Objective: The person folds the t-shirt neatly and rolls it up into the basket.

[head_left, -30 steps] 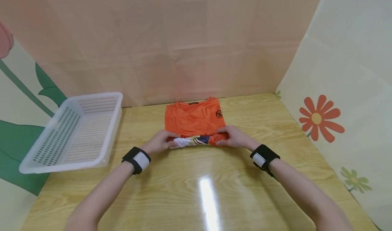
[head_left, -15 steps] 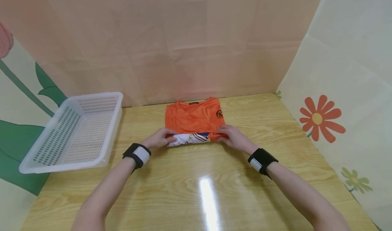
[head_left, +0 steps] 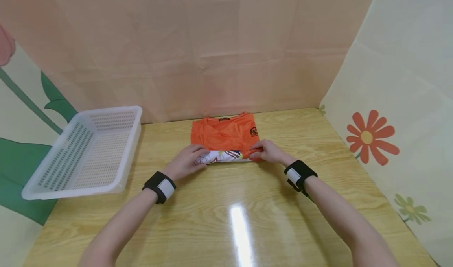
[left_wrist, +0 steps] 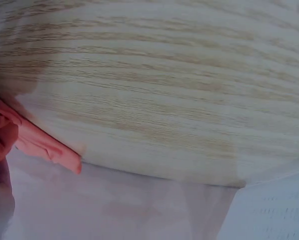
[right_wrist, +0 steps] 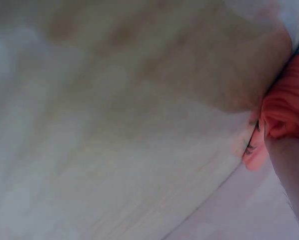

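An orange shirt [head_left: 226, 135] lies on the table with its collar and dark neck label toward the back wall. Its near edge is rolled up into a band [head_left: 224, 157] that shows a white, multicoloured print. At the left end of this roll my left hand [head_left: 185, 161] grips it, thumb in front and fingers over the top. My right hand [head_left: 271, 152] pinches the orange right end. In the left wrist view, the coiled end [left_wrist: 2, 135] sits above my fingertips at the left edge. The right wrist view shows the other spiral end [right_wrist: 284, 122] against my hand [right_wrist: 292, 170].
On the left stands a white perforated plastic basket [head_left: 102, 157]. The wooden table [head_left: 198, 220] ends at a pinkish back wall [head_left: 226, 54]. A pale side panel with painted flowers [head_left: 366, 137] borders the right.
The rolled band has moved back toward the collar, leaving less of the shirt flat. Both hands have shifted slightly forward with it, and the left hand has also re-placed its fingers over the roll's end.
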Demonstrator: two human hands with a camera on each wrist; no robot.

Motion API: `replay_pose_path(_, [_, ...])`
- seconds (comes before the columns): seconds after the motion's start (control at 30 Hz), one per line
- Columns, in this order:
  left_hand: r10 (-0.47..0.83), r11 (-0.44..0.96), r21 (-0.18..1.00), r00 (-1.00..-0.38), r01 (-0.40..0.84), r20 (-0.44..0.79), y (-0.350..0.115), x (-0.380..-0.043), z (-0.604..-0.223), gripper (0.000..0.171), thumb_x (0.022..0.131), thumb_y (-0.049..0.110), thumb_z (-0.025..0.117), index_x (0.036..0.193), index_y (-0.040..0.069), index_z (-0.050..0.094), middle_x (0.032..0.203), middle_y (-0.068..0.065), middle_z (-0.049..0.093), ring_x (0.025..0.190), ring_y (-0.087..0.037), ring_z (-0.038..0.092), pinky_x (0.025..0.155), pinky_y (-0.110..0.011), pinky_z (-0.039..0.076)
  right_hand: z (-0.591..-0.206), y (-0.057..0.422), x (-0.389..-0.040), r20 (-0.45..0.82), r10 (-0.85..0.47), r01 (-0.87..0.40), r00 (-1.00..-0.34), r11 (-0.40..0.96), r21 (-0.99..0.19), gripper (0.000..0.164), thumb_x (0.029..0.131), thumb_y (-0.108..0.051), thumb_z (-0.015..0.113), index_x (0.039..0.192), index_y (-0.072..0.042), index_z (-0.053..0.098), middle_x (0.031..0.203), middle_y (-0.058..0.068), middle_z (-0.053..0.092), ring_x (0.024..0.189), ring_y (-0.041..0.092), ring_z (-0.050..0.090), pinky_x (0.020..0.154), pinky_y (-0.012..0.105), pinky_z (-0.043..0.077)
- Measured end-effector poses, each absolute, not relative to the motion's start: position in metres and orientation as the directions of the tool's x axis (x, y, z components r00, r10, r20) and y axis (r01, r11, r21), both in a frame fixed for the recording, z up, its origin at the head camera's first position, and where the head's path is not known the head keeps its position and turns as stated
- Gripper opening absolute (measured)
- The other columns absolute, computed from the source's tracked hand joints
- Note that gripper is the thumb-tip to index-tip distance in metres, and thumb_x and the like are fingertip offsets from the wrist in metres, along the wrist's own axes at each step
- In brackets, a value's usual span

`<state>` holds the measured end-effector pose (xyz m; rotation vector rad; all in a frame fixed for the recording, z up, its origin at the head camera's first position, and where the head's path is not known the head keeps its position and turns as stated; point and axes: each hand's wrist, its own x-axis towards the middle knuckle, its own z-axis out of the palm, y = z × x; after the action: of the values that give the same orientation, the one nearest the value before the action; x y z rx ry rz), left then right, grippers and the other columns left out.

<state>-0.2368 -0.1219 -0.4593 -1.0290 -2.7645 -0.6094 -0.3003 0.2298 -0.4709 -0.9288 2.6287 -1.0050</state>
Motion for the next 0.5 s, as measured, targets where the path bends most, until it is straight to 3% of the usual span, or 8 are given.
replay_pose_path(0.1, [0.600, 0.709, 0.237, -0.745, 0.664, 0.291, -0.119, -0.238, -0.461, 0.044, 0.086, 0.024, 0.081, 0.125, 0.009, 0.068, 0.121, -0.008, 0.067, 0.115, -0.025, 0.062, 0.102, -0.042, 0.050, -0.469, 0.230, -0.307, 0.017, -0.635, -0.481, -0.772, 0.567, -0.669, 0.018, 0.093, -0.009, 0.071, 0.107, 0.000, 0.076, 0.104, 0.016, 0.076, 0.091, 0.019, 0.066, 0.082, 0.034, 0.054])
replay_pose_path(0.23, [0.590, 0.735, 0.220, -0.765, 0.641, 0.258, -0.118, -0.241, -0.463, 0.036, 0.091, 0.022, 0.076, 0.124, 0.010, 0.070, 0.118, -0.007, 0.071, 0.111, -0.024, 0.065, 0.097, -0.041, 0.054, -0.466, 0.230, -0.314, -0.038, -0.656, -0.450, -0.754, 0.558, -0.697, 0.015, 0.095, -0.011, 0.068, 0.104, -0.002, 0.077, 0.093, 0.010, 0.073, 0.077, 0.011, 0.054, 0.071, 0.025, 0.044])
replay_pose_path(0.37, [0.567, 0.724, 0.322, -0.792, 0.610, 0.227, -0.117, -0.247, -0.464, 0.029, 0.094, 0.017, 0.071, 0.122, 0.009, 0.071, 0.114, -0.007, 0.073, 0.107, -0.023, 0.067, 0.094, -0.042, 0.054, -0.464, 0.231, -0.314, -0.058, -0.641, -0.424, -0.765, 0.569, -0.704, 0.016, 0.097, -0.012, 0.067, 0.104, -0.002, 0.076, 0.092, 0.008, 0.070, 0.076, 0.013, 0.050, 0.070, 0.026, 0.041])
replay_pose_path(0.5, [0.526, 0.666, 0.508, -0.827, 0.547, 0.201, -0.118, -0.253, -0.465, 0.023, 0.094, 0.013, 0.071, 0.116, 0.007, 0.074, 0.106, -0.006, 0.076, 0.095, -0.018, 0.067, 0.088, -0.037, 0.054, -0.468, 0.232, -0.309, -0.001, -0.624, -0.469, -0.781, 0.587, -0.660, 0.022, 0.096, -0.015, 0.068, 0.113, -0.002, 0.074, 0.104, 0.013, 0.073, 0.089, 0.020, 0.060, 0.079, 0.033, 0.048])
